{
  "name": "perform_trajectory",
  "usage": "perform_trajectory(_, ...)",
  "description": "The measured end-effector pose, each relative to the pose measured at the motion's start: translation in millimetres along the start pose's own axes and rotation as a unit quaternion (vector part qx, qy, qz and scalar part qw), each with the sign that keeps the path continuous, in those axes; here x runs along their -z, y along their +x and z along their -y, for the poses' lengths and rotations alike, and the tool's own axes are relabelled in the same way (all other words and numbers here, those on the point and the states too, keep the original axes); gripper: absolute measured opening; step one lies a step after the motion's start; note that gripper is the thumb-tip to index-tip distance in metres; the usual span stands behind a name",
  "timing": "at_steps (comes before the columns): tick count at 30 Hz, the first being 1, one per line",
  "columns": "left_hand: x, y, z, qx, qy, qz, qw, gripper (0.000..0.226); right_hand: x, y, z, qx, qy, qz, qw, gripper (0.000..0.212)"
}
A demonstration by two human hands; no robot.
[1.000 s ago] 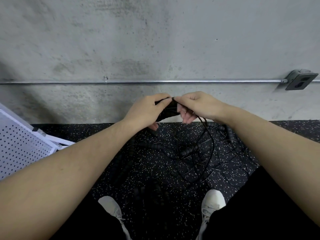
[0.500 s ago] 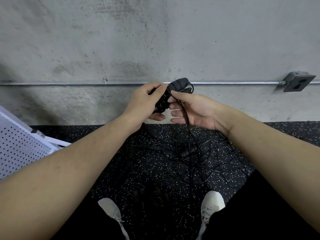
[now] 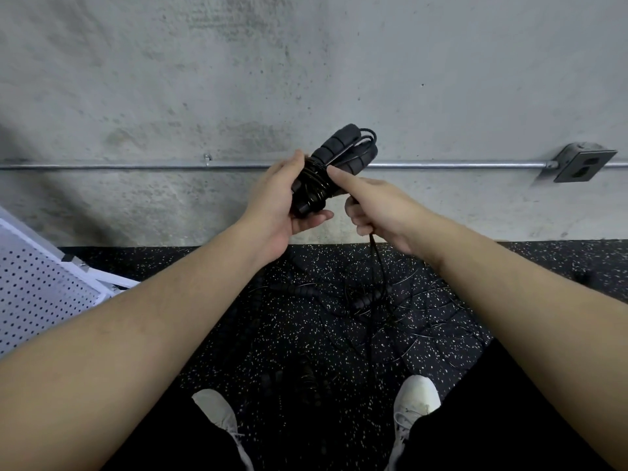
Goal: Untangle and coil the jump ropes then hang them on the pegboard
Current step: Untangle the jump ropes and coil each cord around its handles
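While loose rope trails to the floor (image 3: 238, 334), the left hand (image 3: 275, 205) now grips a raised, wrapped jump rope (image 3: 326, 171); the right hand (image 3: 377, 209) pinches its tail, winding nearly finished, pegboard (image 3: 40, 294) waiting.

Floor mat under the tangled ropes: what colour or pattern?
Black floor mat flecked with small white specks, seen in the head view.

bundle: black foam-handled jump rope bundle (image 3: 331, 166) now lifted above the pipe line, handles tilted up-right | left hand (image 3: 277, 207) grip moves lower on cord wraps | right hand (image 3: 375, 205) index extends onto wraps, other fingers curl round trailing cord
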State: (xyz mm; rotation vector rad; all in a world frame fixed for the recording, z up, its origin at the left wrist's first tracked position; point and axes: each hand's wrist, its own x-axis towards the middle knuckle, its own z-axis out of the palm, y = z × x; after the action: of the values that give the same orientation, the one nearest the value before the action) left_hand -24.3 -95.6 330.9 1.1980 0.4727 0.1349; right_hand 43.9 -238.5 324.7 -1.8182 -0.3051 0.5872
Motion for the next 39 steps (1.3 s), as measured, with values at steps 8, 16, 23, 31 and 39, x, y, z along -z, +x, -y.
perform_trajectory(8, 10.9, -0.3, -0.9, 0.065, 0.165, 0.095, 0.980, 0.054, 8.1, -3.1, -9.3, 0.025, -0.009, -0.011, 1.000, 0.039)
perform_trajectory(16, 7.1, 4.1, 4.2, 0.005, 0.148, 0.044, 0.988, 0.036, 2.9, -8.9, -8.4, 0.013, -0.039, -0.005, 0.999, 0.033)
perform_trajectory(23, 16.9, 19.0, -10.4, 0.008, 0.146, 0.023, 0.989, 0.048, -2.8, -2.5, -6.6, 0.005, -0.016, 0.054, 0.998, 0.052)
perform_trajectory(31, 24.4, 14.4, -26.2, 0.030, 0.114, 0.071, 0.990, 0.033, -1.3, -6.5, -4.1, 0.155, 0.024, 0.059, 0.986, 0.030)
perform_trajectory(39, 29.5, 16.0, -29.4, 0.061, 0.066, 0.094, 0.992, 0.033, -0.4, -1.1, -11.6, 0.148, 0.034, 0.129, 0.980, 0.029)
